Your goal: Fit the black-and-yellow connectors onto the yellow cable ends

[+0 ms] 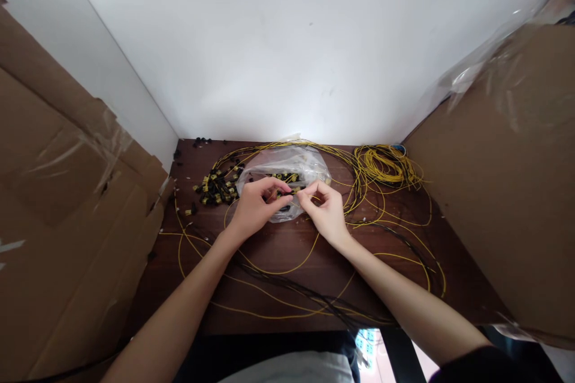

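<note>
Both forearms reach in over the dark surface; left hand pinches a small black-and-yellow connector, fingers closed narrow. Just right, touching almost fingertip to fingertip, right hand pinches the yellow wire, running left-right toward the connector, above the clear bag.

A small black-and-yellow connector sits pinched between the fingertips of the left hand and the right hand, just above the dark surface. A thin yellow wire runs from it, curving down in a loose loop across the surface. Directly behind lies a crumpled clear plastic bag holding more such connectors.
</note>
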`<state>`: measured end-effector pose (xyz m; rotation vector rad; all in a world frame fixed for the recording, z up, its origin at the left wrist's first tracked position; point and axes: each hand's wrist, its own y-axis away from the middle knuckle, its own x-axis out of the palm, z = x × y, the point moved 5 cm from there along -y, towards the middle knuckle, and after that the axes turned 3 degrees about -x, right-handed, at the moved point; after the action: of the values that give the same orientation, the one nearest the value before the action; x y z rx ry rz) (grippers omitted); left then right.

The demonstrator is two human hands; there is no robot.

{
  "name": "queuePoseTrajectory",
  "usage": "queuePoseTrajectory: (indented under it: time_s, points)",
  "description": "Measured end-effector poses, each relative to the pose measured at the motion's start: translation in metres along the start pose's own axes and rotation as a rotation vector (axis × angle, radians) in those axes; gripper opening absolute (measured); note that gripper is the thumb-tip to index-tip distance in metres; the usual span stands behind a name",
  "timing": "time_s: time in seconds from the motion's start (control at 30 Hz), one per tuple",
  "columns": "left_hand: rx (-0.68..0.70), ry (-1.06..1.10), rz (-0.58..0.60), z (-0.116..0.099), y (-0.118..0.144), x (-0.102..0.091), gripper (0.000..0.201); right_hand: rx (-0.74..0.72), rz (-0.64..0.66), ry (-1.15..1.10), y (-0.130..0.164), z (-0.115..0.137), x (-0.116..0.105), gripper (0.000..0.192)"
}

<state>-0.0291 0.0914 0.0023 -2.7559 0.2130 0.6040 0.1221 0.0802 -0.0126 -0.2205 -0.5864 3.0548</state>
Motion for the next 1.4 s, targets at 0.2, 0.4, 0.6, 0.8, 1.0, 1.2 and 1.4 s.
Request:
queuePoseTrajectory:
  time_s: [0.2,0.4,0.6,0.8,1.0,1.2,1.4]
  points:
    - [-0.033,0.025,-0.006,0.009,-0.001,0.003,0.018,0.019,0.027,0.011,0.001,-0.001,0.002,0.016]
    - [-0.022,0.049,-0.010,0.011,-0.001,0.004,0.018,0.060,0.020,0.000,0.000,-0.004,0.002,0.017]
    - [0.006,0.022,-0.013,0.008,-0.002,0.005,0.015,0.109,0.032,-0.042,-0.001,-0.011,0.003,0.018]
    - [0.044,0.012,-0.003,0.012,-0.001,0.012,0.012,0.127,0.047,-0.077,-0.003,-0.017,0.004,0.020]
    - [0.048,-0.018,0.022,0.014,0.000,0.015,0.012,0.045,0.068,0.021,-0.004,-0.014,0.007,0.018]
    - [0.039,-0.010,0.018,0.016,0.000,0.015,0.012,-0.020,0.048,0.092,-0.004,-0.009,0.010,0.018]
    - [0.027,0.011,0.013,0.017,-0.002,0.016,0.011,0.002,0.050,0.065,-0.006,-0.013,0.009,0.017]
